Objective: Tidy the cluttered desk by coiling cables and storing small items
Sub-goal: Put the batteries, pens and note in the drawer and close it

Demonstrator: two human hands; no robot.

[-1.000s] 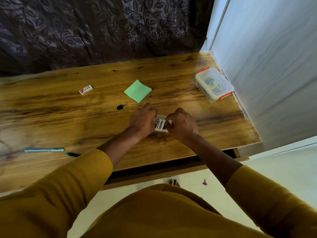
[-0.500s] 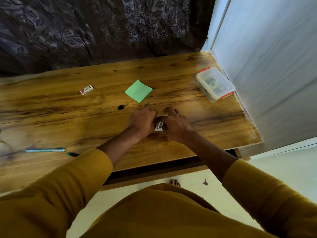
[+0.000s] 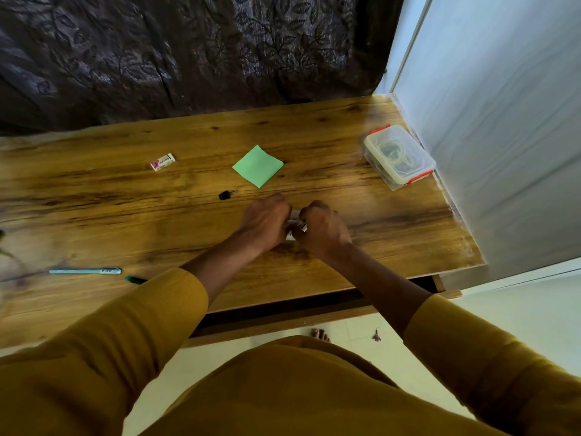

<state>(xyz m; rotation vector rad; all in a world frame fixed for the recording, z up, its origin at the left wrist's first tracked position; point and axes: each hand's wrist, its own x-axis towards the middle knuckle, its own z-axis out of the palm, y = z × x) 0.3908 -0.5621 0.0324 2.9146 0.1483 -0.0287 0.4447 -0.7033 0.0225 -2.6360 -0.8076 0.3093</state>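
Head view: left hand (image 3: 267,222) and right hand (image 3: 323,229), both curled, pinch a small white printed packet (image 3: 294,226) between them, low over the brown wooden tabletop (image 3: 314,143) centre. Clear plastic lidded box with orange clips (image 3: 398,156) sits far right, closed. Green square sticky note (image 3: 257,165) lies beyond the hands.

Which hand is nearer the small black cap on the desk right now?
Left. The left hand sits just right of the black cap; the right hand is farther right, beyond the left.
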